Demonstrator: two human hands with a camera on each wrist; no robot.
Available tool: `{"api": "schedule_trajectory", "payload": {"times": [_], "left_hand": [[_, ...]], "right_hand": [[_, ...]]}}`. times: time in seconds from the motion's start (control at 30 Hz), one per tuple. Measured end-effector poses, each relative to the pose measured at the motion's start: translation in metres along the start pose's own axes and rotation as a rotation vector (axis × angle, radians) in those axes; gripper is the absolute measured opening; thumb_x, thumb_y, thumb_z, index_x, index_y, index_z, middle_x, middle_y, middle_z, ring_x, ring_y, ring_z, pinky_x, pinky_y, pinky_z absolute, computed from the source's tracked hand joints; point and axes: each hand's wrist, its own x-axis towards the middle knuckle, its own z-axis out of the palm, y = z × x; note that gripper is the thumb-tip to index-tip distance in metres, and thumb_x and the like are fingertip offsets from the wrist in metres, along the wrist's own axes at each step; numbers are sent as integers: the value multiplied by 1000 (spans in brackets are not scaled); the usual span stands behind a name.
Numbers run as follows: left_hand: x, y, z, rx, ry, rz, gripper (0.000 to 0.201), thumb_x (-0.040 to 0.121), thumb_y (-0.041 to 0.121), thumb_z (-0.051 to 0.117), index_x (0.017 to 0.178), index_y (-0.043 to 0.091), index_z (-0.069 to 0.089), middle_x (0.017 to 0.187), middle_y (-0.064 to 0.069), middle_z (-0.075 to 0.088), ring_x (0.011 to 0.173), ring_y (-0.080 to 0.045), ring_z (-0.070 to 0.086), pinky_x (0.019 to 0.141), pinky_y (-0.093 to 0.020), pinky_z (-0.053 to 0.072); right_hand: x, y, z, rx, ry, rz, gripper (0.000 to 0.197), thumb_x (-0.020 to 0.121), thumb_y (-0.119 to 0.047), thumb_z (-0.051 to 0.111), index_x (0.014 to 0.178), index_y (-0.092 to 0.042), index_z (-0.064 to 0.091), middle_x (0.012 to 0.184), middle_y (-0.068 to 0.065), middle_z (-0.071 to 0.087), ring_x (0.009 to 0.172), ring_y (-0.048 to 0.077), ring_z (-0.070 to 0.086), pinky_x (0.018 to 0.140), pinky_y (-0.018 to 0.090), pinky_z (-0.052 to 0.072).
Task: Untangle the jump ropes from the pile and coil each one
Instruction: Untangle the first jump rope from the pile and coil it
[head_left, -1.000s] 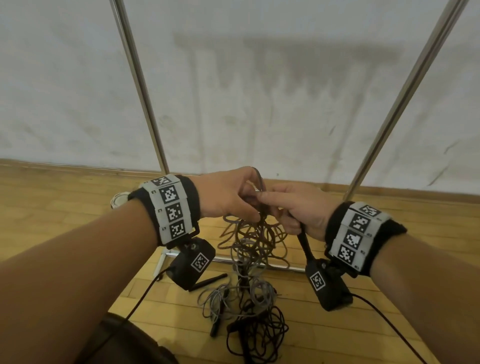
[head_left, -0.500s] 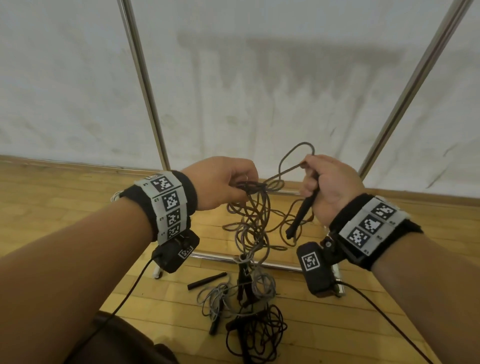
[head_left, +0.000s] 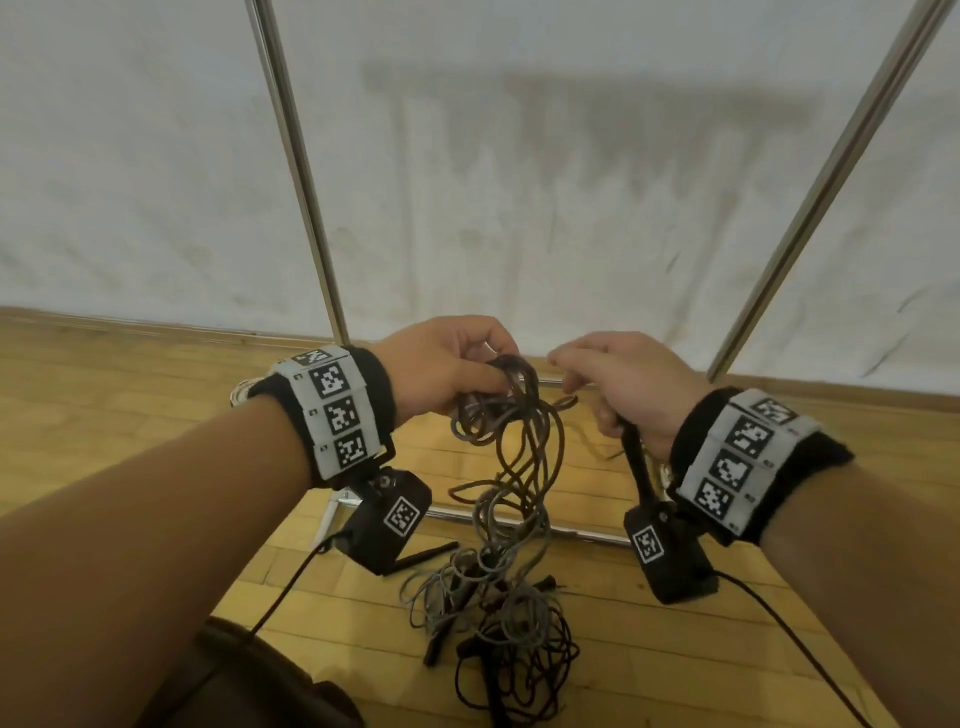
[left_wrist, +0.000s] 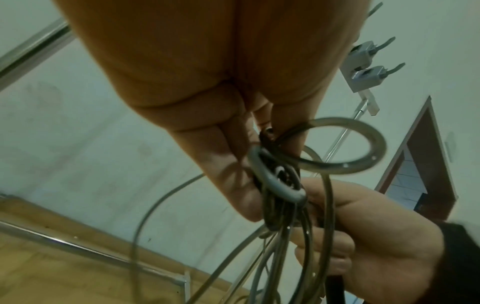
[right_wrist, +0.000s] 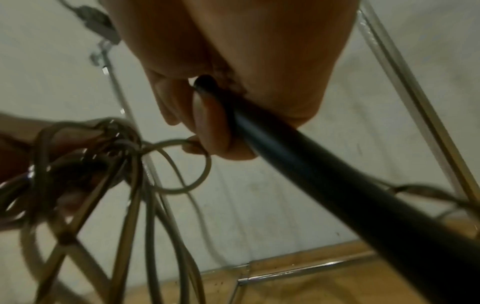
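My left hand (head_left: 457, 371) pinches the top of a bundle of tangled grey and brown rope loops (head_left: 511, 447), seen close in the left wrist view as cords (left_wrist: 280, 185) bunched at my fingertips. My right hand (head_left: 618, 387) grips a black rope handle (head_left: 638, 467), which runs down past the wrist. In the right wrist view that black handle (right_wrist: 298, 152) lies in the curled fingers, and a thin cord loop (right_wrist: 182, 166) sits at their tips. The bundle hangs down to a tangled rope pile (head_left: 498, 623) on the floor.
A metal frame with two upright poles (head_left: 296, 171) and a floor bar (head_left: 571, 532) stands before a white wall. A loose black handle (head_left: 423, 556) lies on the wooden floor by the pile. Cables trail from both wrist cameras. A dark object (head_left: 260, 686) sits at the bottom left.
My right hand, raised and apart half a second ago with a loop pulled up, has come down and back towards my left hand. The raised loop has dropped into the bundle.
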Motion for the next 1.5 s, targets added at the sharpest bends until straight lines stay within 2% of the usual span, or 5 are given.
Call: {"api": "schedule_trajectory", "payload": {"times": [0.47,0.73,1.03,1.27,1.5], "left_hand": [[9,-5,-1,-111,198,-56,18,93,39,68,102,23,64,101,-21,76,85,-43,74,83,-56,59],[2,-6,-19,-194,-84,-63,60,65,16,93,116,13,61,91,-10,79,79,-24,76,69,-31,61],[-10,-23,-59,490,179,-160,31,89,7,75,103,33,66,85,3,75,68,-14,76,67,-33,60],[-7,-17,-25,1308,-273,-607,34,97,7,67,128,23,68,114,4,64,97,-15,61,69,-25,47],[-8,-32,-23,1379,-343,-645,66,103,25,64,163,29,37,167,-4,40,150,-27,42,116,-41,41]], "right_hand": [[-6,-1,4,-328,-271,-174,28,91,-45,72,104,-21,76,74,-2,71,41,2,48,40,15,33],[1,14,1,-584,-151,-307,19,91,-50,69,87,-32,72,71,-9,65,70,4,58,68,31,44],[9,26,-44,-663,43,-152,26,93,-45,68,77,-26,67,63,-4,66,61,12,59,57,28,37],[0,14,-25,-492,-20,-189,5,94,-32,70,96,-32,75,78,-17,76,65,-7,64,61,17,41],[-18,-21,-26,-56,126,-268,24,106,-14,49,106,-22,72,101,-7,79,46,19,34,45,30,31]]}}
